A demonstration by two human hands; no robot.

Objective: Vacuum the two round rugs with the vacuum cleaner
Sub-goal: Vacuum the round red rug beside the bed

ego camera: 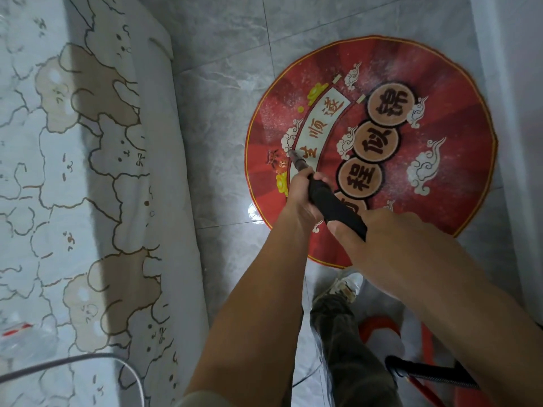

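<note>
Left hand (301, 198) curls round the black vacuum wand (332, 204) low down, near the nozzle (294, 156). Right hand (379, 230) wraps the wand higher up, fingers closed on it. Nozzle tip touches the red round rug (440, 118) at its left side, by the white banner print. The rug lies flat on the grey tile floor (223, 113), dusted with white specks. Bear-print bed sheet (73, 171) at left. Red-and-white vacuum body (379, 333) sits by the shoe (351, 284), blurred, contents not visible; black hose (432, 376) beside it.
</note>
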